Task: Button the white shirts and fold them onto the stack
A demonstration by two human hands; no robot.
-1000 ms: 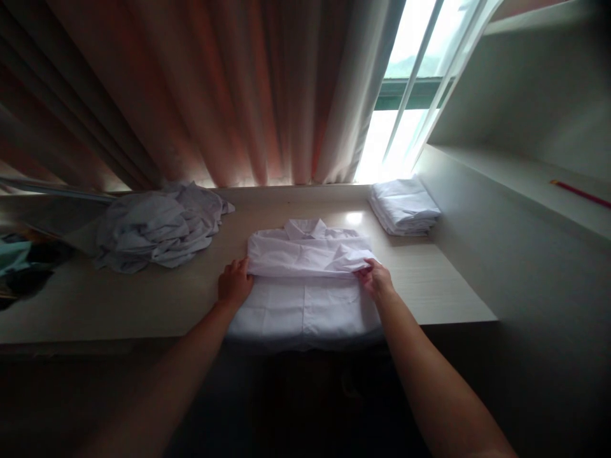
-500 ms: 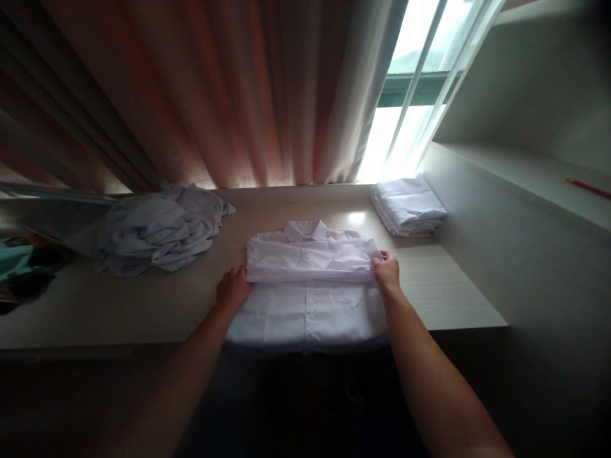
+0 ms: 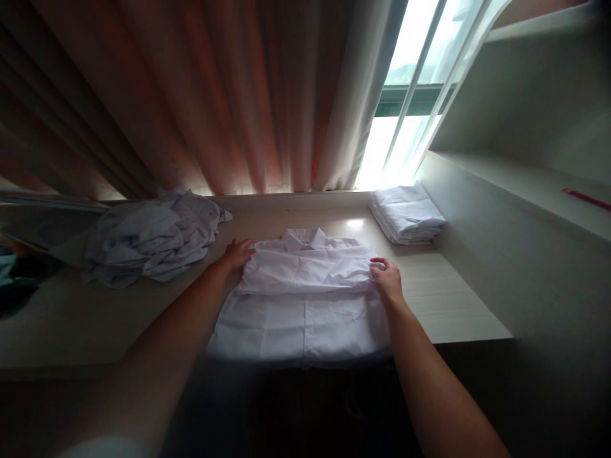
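Note:
A white collared shirt [image 3: 305, 318] lies front up on the table, its collar toward the window and its lower part reaching the front edge. One sleeve lies folded across the chest as a flat band. At the upper left corner of that band, my left hand [image 3: 238, 253] has its fingers closed on the cloth by the shoulder. My right hand [image 3: 387, 278] pinches the right end of the band between thumb and fingers. Cloth under both hands is partly hidden.
A loose heap of white clothes [image 3: 153, 238] lies left on the table [image 3: 458, 305]. Folded white clothes form a stack [image 3: 407, 213] at back right, beside a panel with a shelf [image 3: 525, 175] holding a red pencil-like stick [image 3: 587, 198]. Curtains [image 3: 214, 95] hang behind.
My left hand has moved up from the band's lower left corner to its upper left corner. My right hand stays at the right end, its fingers slightly shifted. The view has tilted slightly.

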